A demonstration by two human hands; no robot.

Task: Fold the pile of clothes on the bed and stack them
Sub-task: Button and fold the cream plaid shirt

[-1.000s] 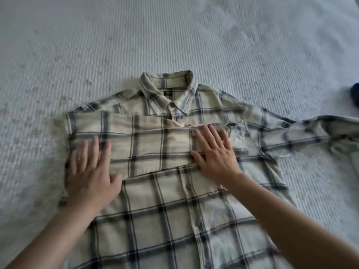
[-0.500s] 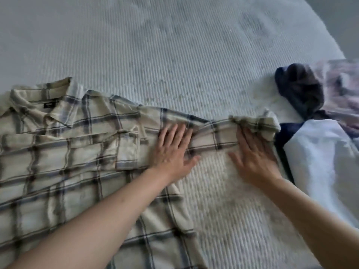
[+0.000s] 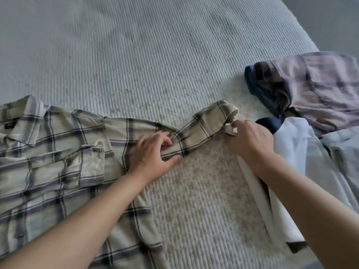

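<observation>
the plaid shirt lies flat across the left of the bed, collar toward the far side, its sleeve stretched out to the right. the left hand rests on the sleeve near the shoulder, fingers curled into the cloth and thumb alongside, gathering a fold. the right hand grips the cuff end, fingers closed round bunched fabric that rises slightly off the cover (a pale scrap shows at the knuckles). close behind the right hand sits the pile of clothes: a pinkish plaid piece farthest away, something navy just beside the cuff, a white garment running under the right forearm, and a pale grey-blue one at the right edge. the pile crowds the sleeve's end, touching or nearly touching the gripping hand.
</observation>
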